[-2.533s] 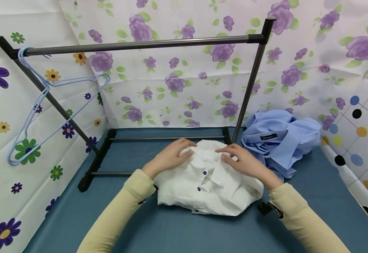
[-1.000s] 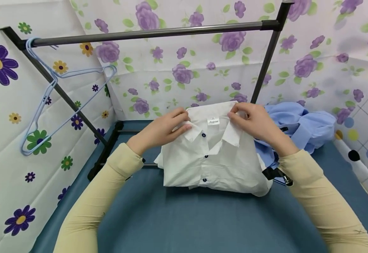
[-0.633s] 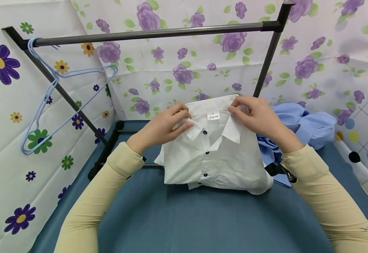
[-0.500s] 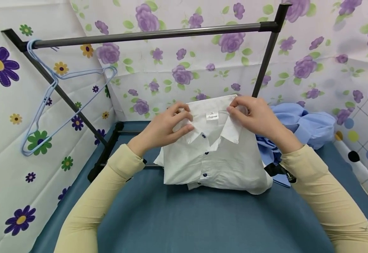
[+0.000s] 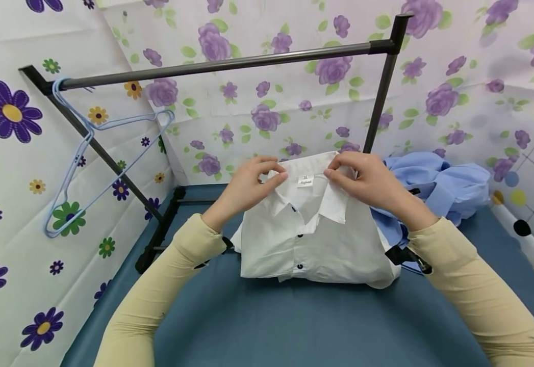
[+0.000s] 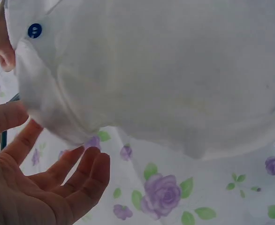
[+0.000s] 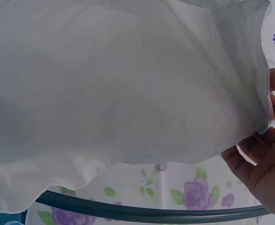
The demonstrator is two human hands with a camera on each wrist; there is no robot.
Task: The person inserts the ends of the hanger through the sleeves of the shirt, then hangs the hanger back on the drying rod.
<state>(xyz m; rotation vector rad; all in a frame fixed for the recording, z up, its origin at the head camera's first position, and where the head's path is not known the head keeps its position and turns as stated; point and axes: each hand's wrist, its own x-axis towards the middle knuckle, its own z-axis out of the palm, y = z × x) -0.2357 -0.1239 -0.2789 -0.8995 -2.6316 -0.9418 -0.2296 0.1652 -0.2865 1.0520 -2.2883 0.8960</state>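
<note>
A white shirt (image 5: pixel 322 250) with dark blue buttons and a neck label (image 5: pixel 305 181) is held up by its collar, its lower part folded near the table. My left hand (image 5: pixel 250 183) pinches the collar's left side between thumb and index finger. In the left wrist view, the other fingers of the left hand (image 6: pixel 57 173) are spread below the cloth. On the collar's right side, my right hand (image 5: pixel 363 178) pinches with thumb and fingers. The right wrist view has the right hand (image 7: pixel 264 154) at the collar edge, part of it cut off by the frame.
A dark metal rack (image 5: pixel 221 65) stands behind, a light blue hanger (image 5: pixel 83 132) on the left end of its top bar. To the right, a crumpled light blue shirt (image 5: pixel 455 183) lies on the blue table covering (image 5: pixel 303 326). Flowered sheets line the back and sides.
From lying bunched on the table, the white shirt has been raised by the collar, its front spread toward me. Over the last half second the hands barely move, while the head view tilts slightly.
</note>
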